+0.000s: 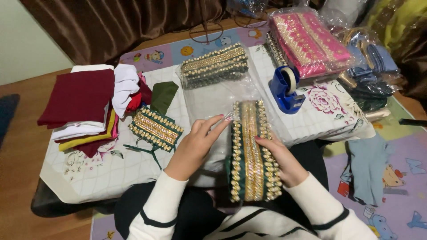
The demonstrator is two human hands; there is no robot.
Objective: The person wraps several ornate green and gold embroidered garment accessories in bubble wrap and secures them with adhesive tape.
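I am steadying the green, gold-and-pearl beaded trim bundle (254, 153) upright over my lap with my right hand (284, 162) clamped on its side, while my left hand (195, 144), fingertips pinched together, is drawing the clear plastic sleeve (209, 100) evenly at its top edge.

White knit sleeves with dark stripes, painted nails

The person wore a white, fine-ribbed knit top whose long sleeves reached to the wrists. Each sleeve carried a thin dark band around the forearm, and further dark stripes ran across the white fabric at the lower front of the garment. Below the top, the lap was covered in plain black cloth. The left hand (194, 149) and the right hand (284, 161) were bare, without rings, a watch or bracelets in sight. The fingernails were painted a reddish pink, seen most clearly on the left fingertips (219, 116).
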